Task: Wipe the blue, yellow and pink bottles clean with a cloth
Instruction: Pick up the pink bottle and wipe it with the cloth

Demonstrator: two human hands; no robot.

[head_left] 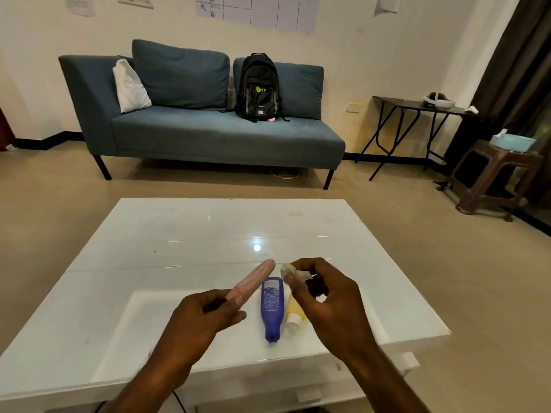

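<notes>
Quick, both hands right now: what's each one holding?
Left hand: closed on the pink bottle, lifted off the table.
Right hand: closed on the cloth, wadded in its fingertips.

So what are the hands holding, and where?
The left hand holds the pink bottle by its near end. The right hand pinches a small wad of cloth in its fingertips.
</notes>
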